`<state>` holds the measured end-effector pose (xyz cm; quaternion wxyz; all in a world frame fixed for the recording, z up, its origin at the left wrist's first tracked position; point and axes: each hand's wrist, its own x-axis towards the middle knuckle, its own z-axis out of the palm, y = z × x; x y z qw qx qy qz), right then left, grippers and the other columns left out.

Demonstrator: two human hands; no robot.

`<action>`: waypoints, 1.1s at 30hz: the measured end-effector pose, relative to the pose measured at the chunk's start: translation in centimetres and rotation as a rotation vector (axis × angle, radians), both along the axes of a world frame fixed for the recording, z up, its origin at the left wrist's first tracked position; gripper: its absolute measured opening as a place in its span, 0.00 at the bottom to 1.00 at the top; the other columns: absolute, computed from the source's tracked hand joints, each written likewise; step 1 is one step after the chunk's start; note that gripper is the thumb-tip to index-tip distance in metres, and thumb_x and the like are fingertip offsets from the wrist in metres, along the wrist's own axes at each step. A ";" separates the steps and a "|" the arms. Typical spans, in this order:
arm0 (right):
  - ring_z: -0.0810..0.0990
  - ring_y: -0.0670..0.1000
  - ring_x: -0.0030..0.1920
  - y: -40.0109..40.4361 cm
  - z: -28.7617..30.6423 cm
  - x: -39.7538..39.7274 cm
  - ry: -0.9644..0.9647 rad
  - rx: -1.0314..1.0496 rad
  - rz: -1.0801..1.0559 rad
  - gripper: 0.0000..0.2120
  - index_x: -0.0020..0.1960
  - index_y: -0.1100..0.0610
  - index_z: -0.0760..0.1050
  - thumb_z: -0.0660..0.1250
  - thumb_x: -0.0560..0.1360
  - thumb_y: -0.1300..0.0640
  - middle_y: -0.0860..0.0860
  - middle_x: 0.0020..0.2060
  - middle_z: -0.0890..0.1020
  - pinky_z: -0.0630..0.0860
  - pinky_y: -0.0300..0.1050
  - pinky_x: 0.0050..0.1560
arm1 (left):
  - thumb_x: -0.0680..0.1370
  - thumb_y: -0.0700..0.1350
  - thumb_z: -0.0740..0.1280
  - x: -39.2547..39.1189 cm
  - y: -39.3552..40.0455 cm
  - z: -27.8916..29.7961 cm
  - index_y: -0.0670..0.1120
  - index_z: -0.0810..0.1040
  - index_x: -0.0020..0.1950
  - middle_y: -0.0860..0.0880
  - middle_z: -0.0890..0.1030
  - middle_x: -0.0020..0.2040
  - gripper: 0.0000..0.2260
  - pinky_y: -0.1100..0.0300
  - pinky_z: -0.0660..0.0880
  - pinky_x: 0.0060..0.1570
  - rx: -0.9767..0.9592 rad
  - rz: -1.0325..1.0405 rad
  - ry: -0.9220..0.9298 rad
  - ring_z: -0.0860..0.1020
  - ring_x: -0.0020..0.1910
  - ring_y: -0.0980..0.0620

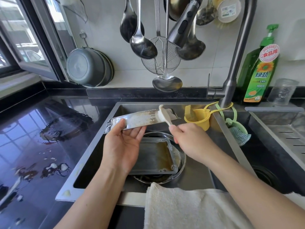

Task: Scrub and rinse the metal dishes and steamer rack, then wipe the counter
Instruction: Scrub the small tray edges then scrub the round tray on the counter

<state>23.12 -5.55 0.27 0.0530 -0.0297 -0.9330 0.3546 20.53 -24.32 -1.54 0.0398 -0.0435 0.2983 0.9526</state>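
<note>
A wet, spattered black counter [41, 138] is seen beside a steel sink [219, 129] under a window. "食品用" and "绿劲" are read on the green bottle [257, 73]. A soapy tray [135, 119] is grasped by the left grip [123, 146] above the sink; a brush [164, 115] is grasped by the right grip [189, 141], pressed on it.

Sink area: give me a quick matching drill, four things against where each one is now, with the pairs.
Things:
1. brush
2. towel
3. soap bottle
4. second tray

Places:
A. draped over the sink's front edge
B. lying in the sink, on a round dish
C. on the counter beside the tap
D. in the right hand, against the tray held by the left hand

Pairs: 1-D, 2-A, 3-C, 4-B
</note>
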 end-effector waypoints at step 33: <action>0.58 0.42 0.14 4.4 -1.3 -2.0 -0.425 -1.522 -0.268 0.14 0.41 0.58 0.71 0.61 0.84 0.54 0.44 0.22 0.69 0.53 0.33 0.14 | 0.85 0.46 0.62 -1.2 -2.1 -0.4 0.42 0.80 0.50 0.44 0.85 0.51 0.11 0.49 0.81 0.61 0.109 0.021 -0.015 0.84 0.58 0.48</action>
